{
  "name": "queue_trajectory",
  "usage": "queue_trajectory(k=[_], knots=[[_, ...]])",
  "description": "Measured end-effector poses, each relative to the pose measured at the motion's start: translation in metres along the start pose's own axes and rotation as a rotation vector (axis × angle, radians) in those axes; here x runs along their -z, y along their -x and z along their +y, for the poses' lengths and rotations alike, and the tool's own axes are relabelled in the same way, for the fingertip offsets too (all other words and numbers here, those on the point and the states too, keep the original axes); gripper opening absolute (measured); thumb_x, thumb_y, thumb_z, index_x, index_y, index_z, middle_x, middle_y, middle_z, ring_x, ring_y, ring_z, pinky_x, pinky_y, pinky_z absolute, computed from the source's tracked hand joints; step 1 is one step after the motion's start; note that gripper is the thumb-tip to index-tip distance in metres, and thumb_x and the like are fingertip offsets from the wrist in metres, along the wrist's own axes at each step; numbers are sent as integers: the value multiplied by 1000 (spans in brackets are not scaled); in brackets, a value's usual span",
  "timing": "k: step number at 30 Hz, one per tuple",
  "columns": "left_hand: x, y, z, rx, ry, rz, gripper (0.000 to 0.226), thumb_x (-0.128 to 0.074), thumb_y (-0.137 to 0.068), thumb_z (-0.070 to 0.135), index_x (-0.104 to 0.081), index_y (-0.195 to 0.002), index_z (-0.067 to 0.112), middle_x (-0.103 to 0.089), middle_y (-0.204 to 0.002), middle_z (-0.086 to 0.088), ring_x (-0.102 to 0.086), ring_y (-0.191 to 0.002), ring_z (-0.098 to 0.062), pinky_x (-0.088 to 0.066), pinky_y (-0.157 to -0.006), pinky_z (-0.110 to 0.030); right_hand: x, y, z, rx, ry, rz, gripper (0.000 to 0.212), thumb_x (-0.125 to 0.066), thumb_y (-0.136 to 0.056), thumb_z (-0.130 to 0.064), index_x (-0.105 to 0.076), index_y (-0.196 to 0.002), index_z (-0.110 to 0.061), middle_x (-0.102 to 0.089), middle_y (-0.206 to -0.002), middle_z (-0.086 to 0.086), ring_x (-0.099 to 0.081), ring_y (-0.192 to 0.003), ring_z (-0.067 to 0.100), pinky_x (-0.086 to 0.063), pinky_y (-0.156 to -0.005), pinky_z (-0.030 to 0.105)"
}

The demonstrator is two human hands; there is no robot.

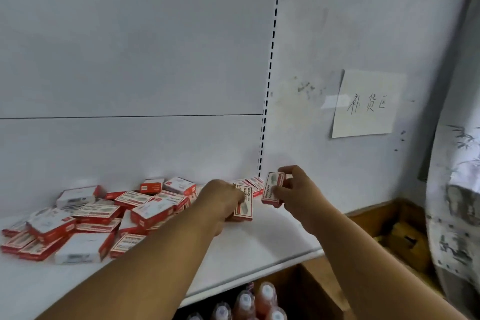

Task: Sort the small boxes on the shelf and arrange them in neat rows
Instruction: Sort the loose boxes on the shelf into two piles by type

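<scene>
Boxes (98, 218) jumbled | left hand (220, 200) hides one | print blurred

Roughly two dozen small red-and-white boxes (145, 212), two hands (220, 200), one paper note (367, 104), five bottles (265, 296) partly visible below.

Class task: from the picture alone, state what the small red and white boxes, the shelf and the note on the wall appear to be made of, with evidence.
Small boxes: printed card, probably; crisp folded edges. Shelf: white painted metal or laminate, smooth, thin-edged. Note: plain paper, handwritten, taped.
</scene>
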State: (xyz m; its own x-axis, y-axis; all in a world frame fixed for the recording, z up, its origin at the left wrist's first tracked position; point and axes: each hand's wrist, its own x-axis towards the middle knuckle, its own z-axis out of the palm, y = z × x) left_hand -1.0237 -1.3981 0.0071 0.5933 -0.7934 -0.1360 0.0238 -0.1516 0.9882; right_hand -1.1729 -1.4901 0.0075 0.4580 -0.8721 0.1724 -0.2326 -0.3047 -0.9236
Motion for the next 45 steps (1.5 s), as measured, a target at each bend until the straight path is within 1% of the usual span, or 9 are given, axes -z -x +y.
queue_trajectory(k=[2, 5, 9, 14, 19, 27, 33, 40, 45], knots=[[-20, -16, 0, -47, -123, 74, 24, -58, -73, -9, -70, -66, 10, -72, -67, -9, -72, -61, -28, -60, -63, -53, 17, -26, 10, -11, 121, -28, 30, -64, -88, -10, -50, -112, -21, -70, -86, 2, -68, -54, 8, -45, -44, 21], [-41, -32, -4, -110, -351, 193, 26, -69, -70, 0, -66, -88, 18, -68, -88, -5, -71, -75, -27, -61, -67, -45, 30, -55, 23, -3, 241, -118, 24, -66, -89, -22, -55, -111, -21, -70, -88, 1, -69, -59, 10, -43, -40, 17], [-45, -31, -5, -181, -785, 292, 19, -73, -68, 27, -62, -83, 27, -62, -81, 11, -63, -77, -11, -45, -59, -23, 26, -68, 35, 71, 462, -227, 30, -62, -89, -29, -62, -118, -20, -68, -101, 1, -66, -79, 17, -51, -61, 25], [-51, -28, -4, -195, -1026, 280, 21, -69, -73, 35, -65, -85, 18, -68, -86, 2, -64, -85, -19, -48, -68, -29, 19, -77, 35, 120, 681, -288, 30, -59, -89, -28, -64, -118, -18, -68, -111, 3, -62, -85, 17, -46, -63, 26], [-58, -29, -4, -202, -1113, 313, 25, -65, -78, 40, -64, -82, 15, -68, -85, -3, -65, -84, -22, -33, -53, -27, 22, -74, 36, 212, 838, -244, 30, -59, -90, -35, -58, -117, -22, -56, -109, 3, -59, -83, 19, -45, -69, 30], [-36, -11, -5, -298, -1157, 425, 33, -55, -85, 52, -61, -83, 20, -66, -82, 3, -63, -83, -21, -39, -62, -28, 2, -64, 15, 385, 735, -217, 23, -56, -87, -26, -60, -110, -23, -53, -106, 2, -57, -93, 23, -50, -77, 34], [30, 19, 3, -305, -1151, 476, 23, -55, -85, 46, -60, -80, 25, -63, -78, 6, -61, -77, -17, -39, -58, -27, -56, -38, -22, 520, 633, -282, 24, -60, -89, -34, -61, -112, -28, -54, -107, -3, -58, -94, 18, -47, -78, 29], [133, 54, -1, -475, -1166, 614, 19, -51, -88, 41, -54, -76, 27, -59, -71, 8, -54, -67, -12, -35, -52, -27, -143, -2, -69, 599, 549, -402, 26, -59, -90, -24, -63, -115, -30, -58, -108, -4, -57, -95, 14, -41, -73, 23], [212, 57, -13, -427, -1152, 486, 11, -58, -84, 33, -59, -94, 32, -64, -97, 10, -55, -90, -15, -47, -73, -32, -193, 16, -89, 477, 696, -459, 39, -59, -86, -31, -59, -125, -35, -60, -124, -5, -53, -108, 18, -48, -89, 35]])
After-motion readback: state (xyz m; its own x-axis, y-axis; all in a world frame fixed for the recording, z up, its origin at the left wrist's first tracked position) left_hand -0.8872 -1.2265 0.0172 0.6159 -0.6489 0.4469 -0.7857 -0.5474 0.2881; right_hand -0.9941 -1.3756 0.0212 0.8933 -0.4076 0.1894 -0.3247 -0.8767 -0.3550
